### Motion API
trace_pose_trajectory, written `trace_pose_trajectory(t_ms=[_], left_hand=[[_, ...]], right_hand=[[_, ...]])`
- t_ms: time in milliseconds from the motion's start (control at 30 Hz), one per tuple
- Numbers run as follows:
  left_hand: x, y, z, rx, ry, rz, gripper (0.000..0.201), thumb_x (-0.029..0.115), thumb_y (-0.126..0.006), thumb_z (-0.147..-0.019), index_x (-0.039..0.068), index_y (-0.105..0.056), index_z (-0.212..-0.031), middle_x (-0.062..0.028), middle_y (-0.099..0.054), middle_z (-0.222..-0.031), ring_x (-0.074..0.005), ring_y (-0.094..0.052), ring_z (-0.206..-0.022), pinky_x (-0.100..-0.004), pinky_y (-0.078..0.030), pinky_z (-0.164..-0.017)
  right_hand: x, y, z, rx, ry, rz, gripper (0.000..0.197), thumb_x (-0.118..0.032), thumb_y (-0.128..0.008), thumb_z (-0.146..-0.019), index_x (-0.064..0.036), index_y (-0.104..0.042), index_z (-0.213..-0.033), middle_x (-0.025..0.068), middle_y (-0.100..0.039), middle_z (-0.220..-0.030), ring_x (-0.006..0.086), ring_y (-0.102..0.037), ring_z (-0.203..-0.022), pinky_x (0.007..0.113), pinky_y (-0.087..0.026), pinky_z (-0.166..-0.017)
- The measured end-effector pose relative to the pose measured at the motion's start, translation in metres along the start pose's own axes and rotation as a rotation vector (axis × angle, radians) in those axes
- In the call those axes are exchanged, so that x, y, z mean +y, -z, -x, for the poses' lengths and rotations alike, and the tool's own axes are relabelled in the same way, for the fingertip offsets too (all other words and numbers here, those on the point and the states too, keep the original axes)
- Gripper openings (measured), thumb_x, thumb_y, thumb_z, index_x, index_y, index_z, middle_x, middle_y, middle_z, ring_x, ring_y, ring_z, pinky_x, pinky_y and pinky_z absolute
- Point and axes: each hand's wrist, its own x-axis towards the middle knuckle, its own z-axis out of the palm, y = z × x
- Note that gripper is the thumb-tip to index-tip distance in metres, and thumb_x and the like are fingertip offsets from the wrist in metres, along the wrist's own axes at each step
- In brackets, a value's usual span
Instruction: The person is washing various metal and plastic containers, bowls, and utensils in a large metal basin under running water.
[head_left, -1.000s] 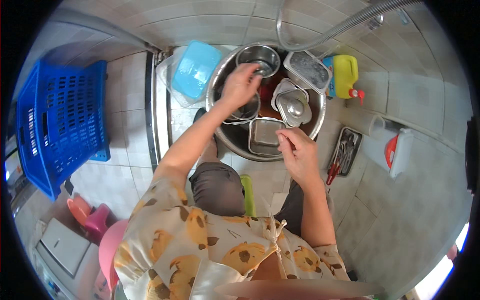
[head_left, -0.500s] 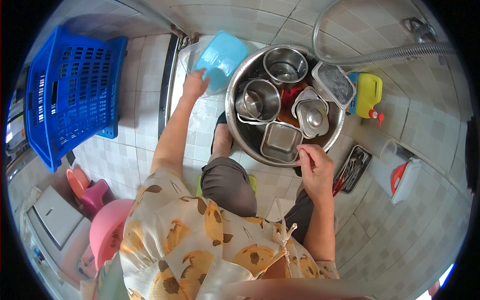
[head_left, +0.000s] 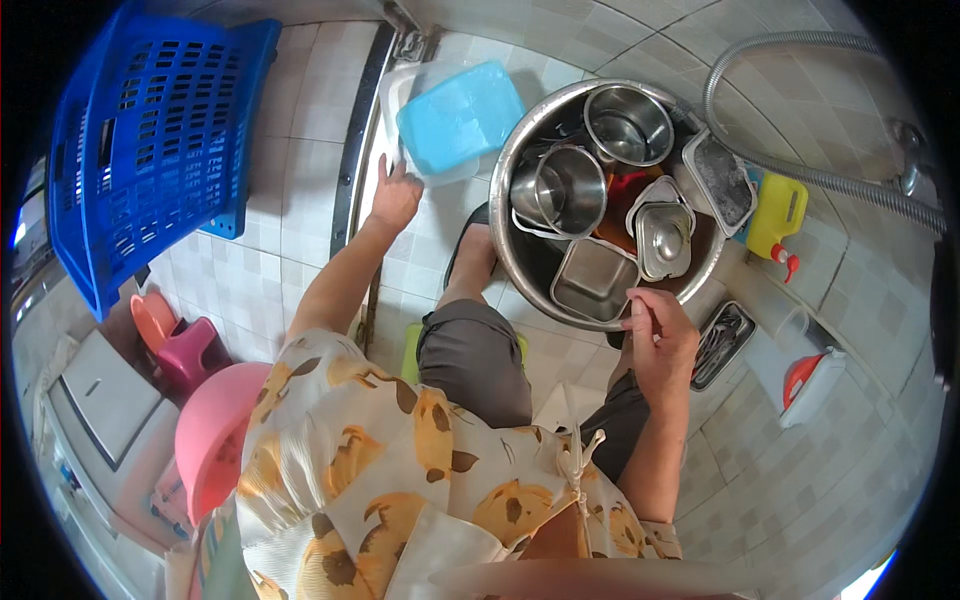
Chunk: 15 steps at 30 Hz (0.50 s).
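Basin (head_left: 709,246) holds at least 2 metal pots (head_left: 628,125).

Soft, even light; straight lines bow toward black corners.

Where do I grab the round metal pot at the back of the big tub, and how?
Probably by the nearest edge of the back pot, from above: thumb outside, fingers inside. Its mouth faces up and that thin rim is uncovered, so your hand can pinch it. The tub wall looks close on the far side.
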Motion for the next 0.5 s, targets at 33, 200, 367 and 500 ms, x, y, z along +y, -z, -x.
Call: trace_pose_trajectory(t_ms=[33, 200, 367, 500], left_hand=[[-0.003, -0.007, 0.015, -0.004, 0.006, -0.001, 0.017, 0.012, -0.050, -0.080, 0.009, -0.067, -0.079, -0.0072, -0.065, -0.086, -0.0255, -0.052, -0.111, -0.0570, -0.018, -0.109], [-0.005, -0.029, 0.075, 0.049, -0.065, 0.112, 0.016, 0.011, -0.050, -0.080, 0.007, -0.065, -0.082, -0.0094, -0.065, -0.089, -0.0280, -0.049, -0.116, -0.0545, -0.022, -0.108], [0.002, -0.050, 0.110, 0.013, -0.048, 0.089, 0.017, 0.010, -0.050, -0.080, 0.005, -0.066, -0.085, -0.0104, -0.064, -0.096, -0.0287, -0.047, -0.119, -0.0525, -0.022, -0.109], [0.008, -0.046, 0.122, 0.014, -0.007, 0.029, 0.018, 0.010, -0.052, -0.080, 0.009, -0.065, -0.092, -0.0086, -0.062, -0.105, -0.0279, -0.046, -0.120, -0.0519, -0.024, -0.108]], right_hand=[[-0.001, -0.001, -0.001, -0.006, 0.002, -0.002, 0.011, -0.004, -0.059, -0.087, 0.0014, -0.063, -0.096, 0.0096, -0.062, -0.084, 0.0137, -0.055, -0.063, 0.025, -0.044, -0.056], [0.001, -0.006, -0.003, -0.021, 0.041, 0.029, 0.011, -0.003, -0.059, -0.087, 0.0009, -0.063, -0.096, 0.0102, -0.062, -0.085, 0.0136, -0.055, -0.063, 0.025, -0.044, -0.056], [0.002, -0.009, -0.005, -0.029, 0.040, 0.044, 0.012, -0.004, -0.059, -0.087, 0.0006, -0.063, -0.096, 0.0110, -0.062, -0.085, 0.0159, -0.055, -0.063, 0.026, -0.045, -0.056], [0.001, -0.009, -0.005, -0.016, 0.061, 0.054, 0.011, -0.006, -0.060, -0.087, 0.0004, -0.063, -0.095, 0.0117, -0.062, -0.085, 0.0180, -0.056, -0.063, 0.026, -0.045, -0.056]])
